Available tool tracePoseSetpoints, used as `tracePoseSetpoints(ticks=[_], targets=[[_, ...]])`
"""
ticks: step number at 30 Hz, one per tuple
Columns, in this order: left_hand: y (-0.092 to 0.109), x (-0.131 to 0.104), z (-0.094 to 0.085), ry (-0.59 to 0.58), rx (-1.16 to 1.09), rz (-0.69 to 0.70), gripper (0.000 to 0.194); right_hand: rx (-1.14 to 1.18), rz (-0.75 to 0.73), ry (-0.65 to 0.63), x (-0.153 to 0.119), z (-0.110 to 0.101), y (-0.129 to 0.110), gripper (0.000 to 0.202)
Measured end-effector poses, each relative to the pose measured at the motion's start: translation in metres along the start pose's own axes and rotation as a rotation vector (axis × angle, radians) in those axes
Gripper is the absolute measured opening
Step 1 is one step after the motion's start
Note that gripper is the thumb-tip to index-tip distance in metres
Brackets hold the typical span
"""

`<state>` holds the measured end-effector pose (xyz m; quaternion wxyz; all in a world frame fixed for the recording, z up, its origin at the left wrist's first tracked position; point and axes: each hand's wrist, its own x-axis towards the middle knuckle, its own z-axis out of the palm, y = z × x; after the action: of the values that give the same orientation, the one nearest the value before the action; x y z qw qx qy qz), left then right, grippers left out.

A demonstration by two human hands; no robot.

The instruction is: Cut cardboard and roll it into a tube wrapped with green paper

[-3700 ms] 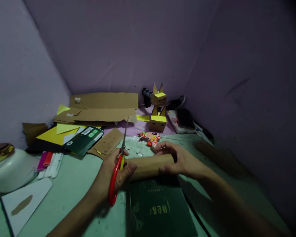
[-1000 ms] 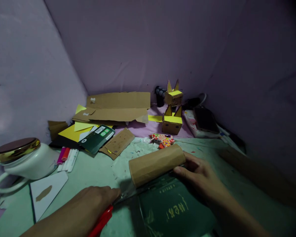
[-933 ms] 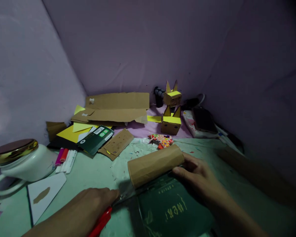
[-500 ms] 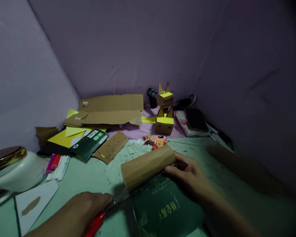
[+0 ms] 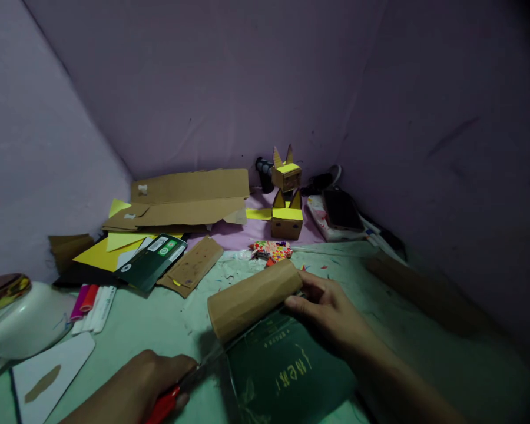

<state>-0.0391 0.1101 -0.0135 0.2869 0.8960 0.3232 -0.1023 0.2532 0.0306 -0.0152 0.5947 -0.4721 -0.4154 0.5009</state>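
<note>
My left hand (image 5: 148,380) is closed around the red handle of a knife (image 5: 165,403). Its thin blade reaches to the lower edge of a brown cardboard tube (image 5: 254,303), near the tube's left end. The tube lies slantwise along the far edge of a dark green book (image 5: 291,374) with gold lettering. With thumb and fingers, my right hand (image 5: 324,303) grips the tube's right end. Shadow and the tube hide how far the blade touches the cardboard.
Markers (image 5: 92,309), a white card (image 5: 48,377) and a white pot-like vessel (image 5: 35,318) stand left. Behind lie flat cardboard (image 5: 194,194), a green booklet (image 5: 152,262) and a cardboard strip (image 5: 192,268). Small eared boxes (image 5: 287,224), patterned paper (image 5: 271,250) and a phone (image 5: 342,209) are farther back.
My left hand has drawn the knife slightly back toward me, showing more blade. My right hand keeps its grip on the tube. The whole view has shifted a little to the right.
</note>
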Motion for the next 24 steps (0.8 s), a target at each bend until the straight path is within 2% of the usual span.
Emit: tracePoseSetpoints(ticks=[4, 12, 18, 22, 24], targets=[[-0.01, 0.001, 0.006, 0.012, 0.109, 0.048, 0.03, 0.005, 0.004, -0.011, 0.0, -0.001, 0.002, 0.032], [-0.005, -0.001, 0.004, 0.042, 0.089, 0.039, 0.033, 0.005, 0.025, -0.027, 0.002, -0.002, 0.003, 0.033], [0.009, -0.003, -0.006, 0.003, 0.005, 0.026, 0.036, 0.0, 0.041, -0.031, 0.0, -0.003, 0.008, 0.033], [0.022, -0.004, -0.015, -0.027, -0.019, -0.066, 0.042, -0.01, 0.068, -0.04, -0.001, -0.002, 0.008, 0.033], [0.027, -0.004, -0.019, -0.062, -0.043, -0.093, 0.037, -0.018, 0.078, -0.037, 0.0, -0.001, 0.008, 0.033]])
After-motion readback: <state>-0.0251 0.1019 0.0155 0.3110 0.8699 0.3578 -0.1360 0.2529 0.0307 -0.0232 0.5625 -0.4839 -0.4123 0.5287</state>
